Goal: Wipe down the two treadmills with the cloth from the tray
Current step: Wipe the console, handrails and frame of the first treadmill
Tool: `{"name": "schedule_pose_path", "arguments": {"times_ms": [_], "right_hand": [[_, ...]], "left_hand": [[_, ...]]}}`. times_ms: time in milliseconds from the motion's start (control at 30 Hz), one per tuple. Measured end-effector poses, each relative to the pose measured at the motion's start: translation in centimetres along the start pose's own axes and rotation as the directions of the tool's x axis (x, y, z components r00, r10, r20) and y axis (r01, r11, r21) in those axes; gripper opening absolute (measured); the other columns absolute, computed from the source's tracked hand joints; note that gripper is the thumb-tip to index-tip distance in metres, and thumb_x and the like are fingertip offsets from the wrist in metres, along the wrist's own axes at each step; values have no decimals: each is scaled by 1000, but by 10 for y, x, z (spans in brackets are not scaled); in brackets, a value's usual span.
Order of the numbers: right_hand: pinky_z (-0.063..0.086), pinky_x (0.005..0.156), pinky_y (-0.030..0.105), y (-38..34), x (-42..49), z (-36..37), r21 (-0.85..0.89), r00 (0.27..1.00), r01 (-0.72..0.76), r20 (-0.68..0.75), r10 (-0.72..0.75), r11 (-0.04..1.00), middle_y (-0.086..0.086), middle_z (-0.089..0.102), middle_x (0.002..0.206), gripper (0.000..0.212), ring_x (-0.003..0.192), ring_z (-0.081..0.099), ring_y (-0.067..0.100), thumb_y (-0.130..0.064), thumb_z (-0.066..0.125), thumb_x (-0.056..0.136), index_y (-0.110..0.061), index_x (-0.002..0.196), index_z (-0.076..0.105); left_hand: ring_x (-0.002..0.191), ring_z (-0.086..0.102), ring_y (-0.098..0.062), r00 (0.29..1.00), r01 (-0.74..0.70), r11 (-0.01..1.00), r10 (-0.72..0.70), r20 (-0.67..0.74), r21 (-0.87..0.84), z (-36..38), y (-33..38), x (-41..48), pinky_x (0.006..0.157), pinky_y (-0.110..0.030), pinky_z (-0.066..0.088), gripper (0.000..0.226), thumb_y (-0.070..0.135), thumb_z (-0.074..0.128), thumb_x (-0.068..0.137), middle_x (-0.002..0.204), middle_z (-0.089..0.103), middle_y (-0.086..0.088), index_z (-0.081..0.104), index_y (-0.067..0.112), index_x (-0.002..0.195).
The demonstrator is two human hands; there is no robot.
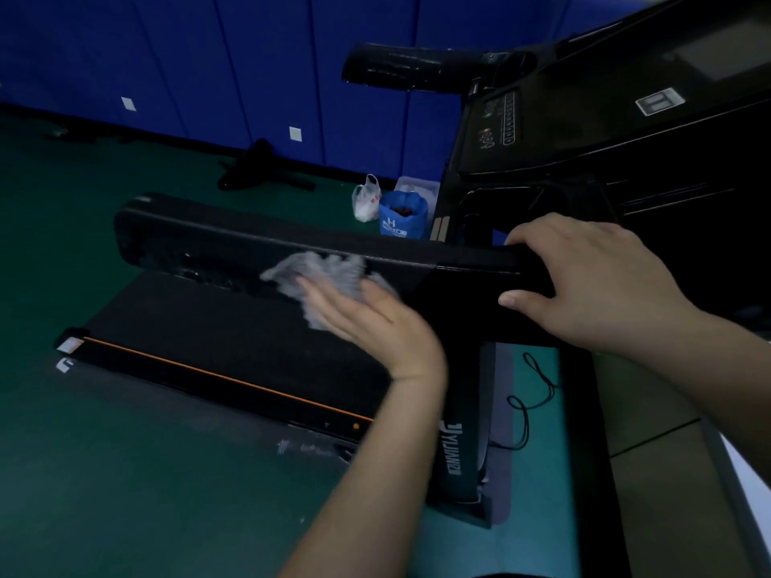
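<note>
A black treadmill fills the right and middle of the view, with its console [584, 118] at upper right and its belt [217, 340] lower left. One black handrail [233, 244] runs across the middle. My left hand [371, 323] lies with straight fingers on a crumpled grey cloth [321, 271] and presses it against the side of this handrail; hand and cloth are blurred. My right hand [592, 281] grips the same handrail nearer the console, thumb underneath. The far handrail [400, 68] sticks out at the top. No second treadmill can be made out.
A blue bag [402, 221], a white plastic bag [367, 200] and a clear box [417, 185] stand on the green floor by the blue wall. Some dark gear [258, 168] lies further left. A black cord [530, 394] coils beside the treadmill base.
</note>
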State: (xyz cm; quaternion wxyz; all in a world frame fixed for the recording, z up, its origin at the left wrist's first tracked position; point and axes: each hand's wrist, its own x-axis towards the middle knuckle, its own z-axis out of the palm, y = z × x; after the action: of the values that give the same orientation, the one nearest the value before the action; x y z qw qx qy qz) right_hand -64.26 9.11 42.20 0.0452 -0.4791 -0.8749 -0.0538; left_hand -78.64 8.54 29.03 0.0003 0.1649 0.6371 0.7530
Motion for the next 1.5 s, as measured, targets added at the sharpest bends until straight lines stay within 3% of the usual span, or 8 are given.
{"name": "schedule_pose_path", "arguments": {"times_ms": [133,433,600,700,933,1133,1267,1500], "right_hand": [[32,104,39,-2,-1,-1,-13,1000,-12,-6,12,1000,-6,53,125,60,119,50,20,-57,57,78,-28,129,45],[33,103,43,-7,9,-9,35,996,-36,84,33,999,-7,46,121,61,119,44,19,-60,59,72,-35,125,45],[27,110,44,-45,37,-6,110,993,114,-18,-112,987,-6,44,121,63,119,42,18,-62,56,74,-34,129,45],[33,107,44,-83,69,4,113,980,189,41,-195,975,-5,48,124,68,120,46,20,-69,52,76,-35,134,40],[43,95,44,-120,98,25,141,972,180,124,-197,974,-5,49,125,62,114,52,20,-67,53,80,-36,132,38],[42,97,44,-115,99,21,180,965,161,178,-193,970,-9,46,124,62,110,53,17,-67,50,80,-40,133,35],[43,98,48,-114,101,22,214,966,143,184,-184,966,-11,46,124,61,107,55,17,-70,49,77,-43,131,35],[45,94,45,-115,101,23,249,966,134,184,-183,959,-17,43,109,58,98,51,10,-69,50,74,-45,126,38]], "left_hand": [[144,4,-14,987,-47,999,47,151,-7,6,6,-43,117,-26,2,59,43,28,99,154,12,0,20,13,149],[143,16,-34,995,74,996,-77,-59,-46,-19,-25,98,115,-31,13,57,27,36,97,154,16,-23,25,0,146],[144,19,-25,915,298,932,-340,-216,-206,-31,-33,179,111,-18,15,55,26,33,102,157,14,-15,17,0,148],[143,19,-28,930,301,932,-334,-152,-204,-25,-21,132,104,-4,11,53,15,37,102,154,15,-22,17,-6,146],[143,18,-19,938,339,912,-345,15,-231,-24,-14,100,111,-24,24,58,25,35,101,158,-3,-8,8,17,152],[140,28,-29,925,307,925,-344,-157,-223,-45,-40,215,102,-5,19,50,17,35,102,151,19,-24,22,-2,147],[125,46,-29,870,379,898,-427,-246,-222,-59,-54,284,95,-20,34,45,25,32,103,139,38,-22,34,6,144],[126,45,-32,903,357,922,-382,-198,-149,-44,-35,187,94,-7,29,44,16,38,101,136,46,-23,33,1,143]]}}
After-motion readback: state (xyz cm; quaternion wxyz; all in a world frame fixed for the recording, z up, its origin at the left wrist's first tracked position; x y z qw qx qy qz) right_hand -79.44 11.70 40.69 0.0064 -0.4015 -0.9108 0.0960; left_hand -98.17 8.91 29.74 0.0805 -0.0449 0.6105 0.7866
